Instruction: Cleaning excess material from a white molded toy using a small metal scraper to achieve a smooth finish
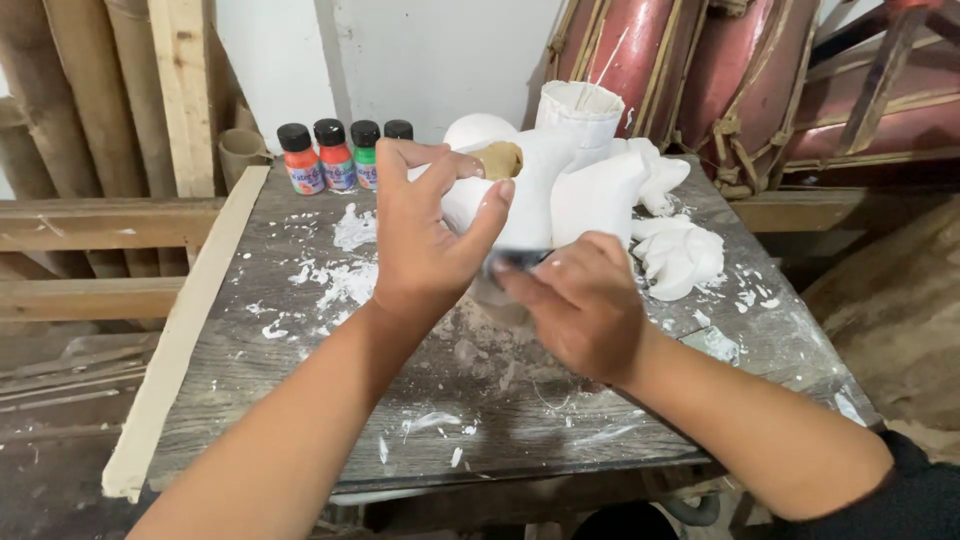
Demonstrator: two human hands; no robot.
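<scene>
My left hand [425, 235] grips a white plaster figure [530, 195] with a tan patch [498, 160] near its top, holding it above a worn wooden table [300, 380]. My right hand [580, 300] is pressed against the lower part of the figure and pinches a small dark tool or sheet [515, 262]; it is blurred, so I cannot tell which. More white plaster pieces [680, 255] lie just right of the hands.
Several small paint bottles [335, 155] with black caps stand at the table's back left. A white cup [582, 112] with thin sticks stands behind the figure. Plaster smears and crumbs [345, 280] cover the tabletop. Red drums [700, 80] lean at the back right, wooden planks [110, 230] at left.
</scene>
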